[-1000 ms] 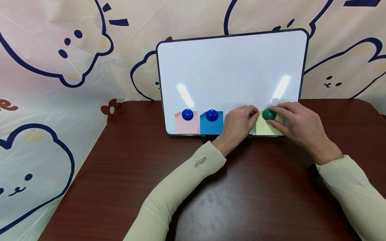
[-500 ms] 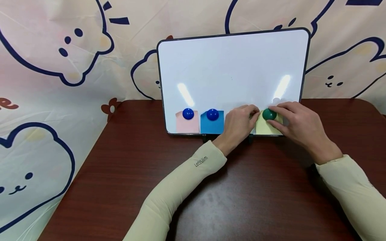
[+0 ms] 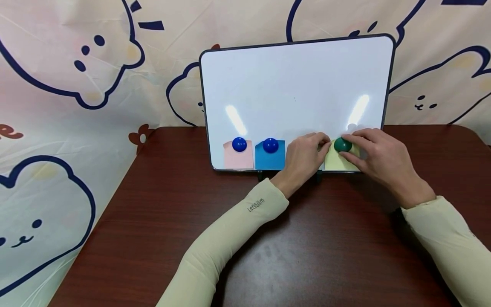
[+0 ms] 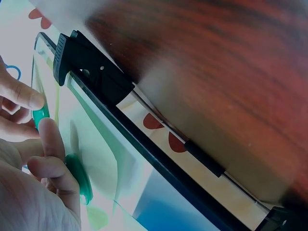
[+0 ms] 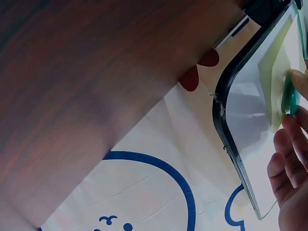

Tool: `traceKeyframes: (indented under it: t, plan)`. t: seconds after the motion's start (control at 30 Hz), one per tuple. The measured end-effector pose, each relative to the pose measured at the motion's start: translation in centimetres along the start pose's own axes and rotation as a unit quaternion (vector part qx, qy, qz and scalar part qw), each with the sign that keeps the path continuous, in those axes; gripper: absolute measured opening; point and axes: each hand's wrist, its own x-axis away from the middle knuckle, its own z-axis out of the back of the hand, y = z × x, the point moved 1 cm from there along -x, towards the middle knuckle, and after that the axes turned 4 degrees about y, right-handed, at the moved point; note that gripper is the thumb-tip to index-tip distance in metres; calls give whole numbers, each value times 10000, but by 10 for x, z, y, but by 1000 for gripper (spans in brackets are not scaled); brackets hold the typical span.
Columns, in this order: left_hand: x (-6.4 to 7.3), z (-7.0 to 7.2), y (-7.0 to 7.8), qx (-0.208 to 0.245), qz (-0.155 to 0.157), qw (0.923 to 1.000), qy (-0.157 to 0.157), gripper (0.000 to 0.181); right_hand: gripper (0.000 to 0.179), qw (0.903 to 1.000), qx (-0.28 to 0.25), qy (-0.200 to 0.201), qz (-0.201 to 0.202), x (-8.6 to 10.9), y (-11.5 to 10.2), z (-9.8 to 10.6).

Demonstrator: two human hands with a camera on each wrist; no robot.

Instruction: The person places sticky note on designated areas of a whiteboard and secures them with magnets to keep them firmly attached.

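Note:
My right hand (image 3: 383, 160) pinches a green round magnet (image 3: 342, 145) between thumb and fingers. The magnet lies against the upper part of a yellow sticky note (image 3: 341, 163) on the whiteboard (image 3: 291, 94). At the note's upper left edge, my left hand (image 3: 304, 155) brings its thumb and index fingertips together and pinches it. In the left wrist view a second green magnet (image 4: 79, 179) sits on a pale green sticky note (image 4: 98, 154) beside the left fingers; the left hand hides both in the head view. The right wrist view shows the right fingers (image 5: 299, 122) around the held magnet.
A pink sticky note (image 3: 238, 160) and a blue sticky note (image 3: 270, 161) lie along the board's lower edge, each under a blue magnet. Black clips (image 4: 96, 67) of a stand grip the bottom edge. The board stands on a dark wooden table (image 3: 307, 256) before a patterned cloth (image 3: 96, 76).
The head view has shifted slightly. Both hands keep their places, and the green magnet stays at the same spot on the yellow note.

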Motion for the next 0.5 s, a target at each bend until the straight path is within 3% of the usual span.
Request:
traceKeyframes:
  t: [0.5]
  plan:
    - [0,0,1,58,110,9999,-63,19,55,10000,-32,-79,-14,0,-4,0]
